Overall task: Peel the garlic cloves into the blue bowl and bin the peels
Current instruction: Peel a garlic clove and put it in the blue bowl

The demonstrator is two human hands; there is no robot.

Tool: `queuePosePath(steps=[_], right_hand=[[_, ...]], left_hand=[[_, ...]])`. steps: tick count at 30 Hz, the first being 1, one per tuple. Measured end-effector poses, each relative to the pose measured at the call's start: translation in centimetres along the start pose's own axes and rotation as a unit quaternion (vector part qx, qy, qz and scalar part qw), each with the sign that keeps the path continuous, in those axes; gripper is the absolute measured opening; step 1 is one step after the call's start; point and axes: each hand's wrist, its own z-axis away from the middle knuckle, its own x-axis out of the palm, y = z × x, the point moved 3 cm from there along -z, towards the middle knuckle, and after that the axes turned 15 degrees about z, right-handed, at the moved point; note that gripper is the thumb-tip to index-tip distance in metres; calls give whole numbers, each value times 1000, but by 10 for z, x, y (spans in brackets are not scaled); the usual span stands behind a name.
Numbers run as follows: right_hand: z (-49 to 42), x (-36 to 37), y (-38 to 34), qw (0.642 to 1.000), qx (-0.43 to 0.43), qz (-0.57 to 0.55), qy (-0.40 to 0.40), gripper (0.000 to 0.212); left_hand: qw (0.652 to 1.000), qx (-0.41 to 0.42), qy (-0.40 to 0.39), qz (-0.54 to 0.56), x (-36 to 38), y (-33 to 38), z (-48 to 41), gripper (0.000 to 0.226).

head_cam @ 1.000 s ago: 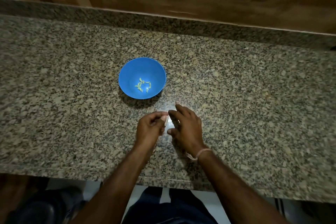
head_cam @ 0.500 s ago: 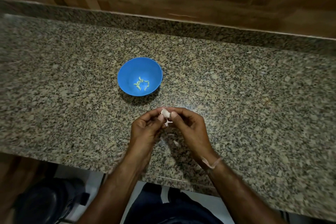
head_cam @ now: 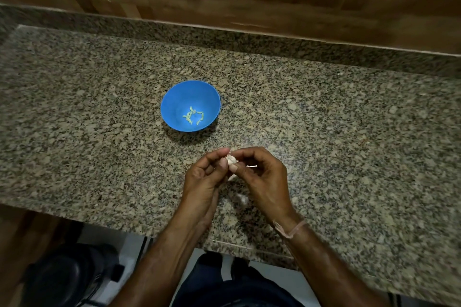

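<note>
So the garlic clove (head_cam: 230,159) was pinched right between both hands, with the thumb and fingertips of the left hand (head_cam: 203,178) on one side and the right hand (head_cam: 263,177) on the other. The hands met at the tips and were held just over the counter (head_cam: 349,157), near its front edge. The clove was too small and too covered to say which way its long axis ran. The blue bowl (head_cam: 174,104) sat ahead and a bit to the left, clear of the hands, so I'd say the left hand was the nearer one for the drop. A few peeled cloves (head_cam: 193,116) lay in it. A pale scrap (head_cam: 241,198) on the counter under the hands looked like peel, I'd guess. The dark round thing (head_cam: 67,279) down by the floor on the left might've been the bin, couldn't tell.
</note>
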Motion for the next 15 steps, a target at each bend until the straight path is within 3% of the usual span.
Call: queuePosePath(steps=[6, 15], right_hand=[[1, -1, 0, 1000, 10, 11, 10, 15], [4, 4, 4, 998, 30, 60, 10, 18]], left_hand=[[1000, -17, -7, 7, -1, -4, 0, 31], [994, 58, -11, -86, -4, 1, 6, 25]])
